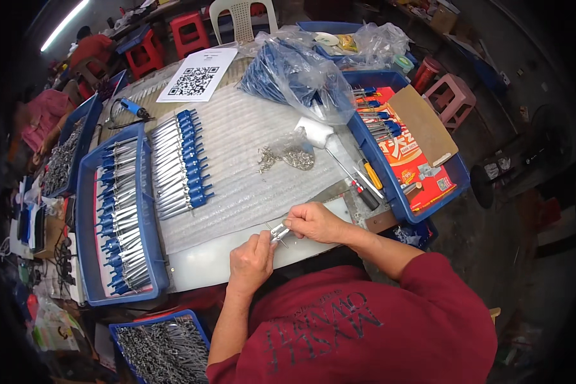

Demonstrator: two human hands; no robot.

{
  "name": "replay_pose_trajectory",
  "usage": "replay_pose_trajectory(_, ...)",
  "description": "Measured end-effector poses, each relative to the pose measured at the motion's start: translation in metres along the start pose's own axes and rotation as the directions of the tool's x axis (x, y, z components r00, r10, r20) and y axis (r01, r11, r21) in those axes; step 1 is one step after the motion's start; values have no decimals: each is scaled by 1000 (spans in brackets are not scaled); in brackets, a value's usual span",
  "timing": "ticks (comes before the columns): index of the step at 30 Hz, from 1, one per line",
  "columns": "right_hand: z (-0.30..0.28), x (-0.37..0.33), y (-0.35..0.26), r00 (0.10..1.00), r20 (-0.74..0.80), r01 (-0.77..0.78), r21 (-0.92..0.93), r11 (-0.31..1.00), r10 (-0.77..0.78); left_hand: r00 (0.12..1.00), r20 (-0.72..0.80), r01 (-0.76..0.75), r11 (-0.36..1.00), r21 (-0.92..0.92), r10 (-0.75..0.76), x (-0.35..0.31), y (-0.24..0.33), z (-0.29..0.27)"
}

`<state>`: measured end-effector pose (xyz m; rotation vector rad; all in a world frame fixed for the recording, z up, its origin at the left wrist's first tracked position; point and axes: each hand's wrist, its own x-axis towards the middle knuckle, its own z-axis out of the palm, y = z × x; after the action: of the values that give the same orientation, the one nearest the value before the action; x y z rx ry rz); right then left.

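Over the near edge of the table, my left hand (251,261) and my right hand (317,223) meet at a small silver metal piece (279,233) with thin rods sticking out. Both hands are closed, fingertips pinching the piece from either side; its exact kind is too small to tell. A white board (205,264) lies beneath them. Beyond my hands, small metal fasteners (267,160) lie loose beside a clear bag of them (299,157). Left of these is a neat row of silver metal pieces with blue ends (178,166).
A blue tray (162,281) of similar pieces stands at left; a bin (163,345) of metal parts sits below. At right are screwdrivers (372,174) and a blue tray (400,214) with cardboard. A plastic bag of blue parts (288,73) and a printed sheet (195,77) lie farther back.
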<state>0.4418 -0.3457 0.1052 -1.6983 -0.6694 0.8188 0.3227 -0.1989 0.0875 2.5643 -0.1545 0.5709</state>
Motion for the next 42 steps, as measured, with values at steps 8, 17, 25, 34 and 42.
replay_pose_trajectory(8, -32, 17, -5, 956, -123, 183, -461, 868, -267, 997, -58, 54, 997, 62, -50, 2, -11, -2)
replay_pose_trajectory(17, -123, 78, -44, 674, -594, 12, -586, 810, -440, 993, -72, 98, 991, 95, -91, -3, -20, 6)
replay_pose_trajectory(25, -183, 156, -2, 783, -500, -244, -794, 557, -370, 990, -88, 115, 992, 47, -110, -3, -21, 4)
replay_pose_trajectory(34, -176, 192, 6, 817, -509, -227, -716, 660, -271, 991, -65, 121, 992, 41, -118, -4, -23, 5)
replay_pose_trajectory(42, -190, 214, 30, 856, -456, -294, -817, 496, -243, 993, -94, 79, 993, 86, -71, -3, -26, 8)
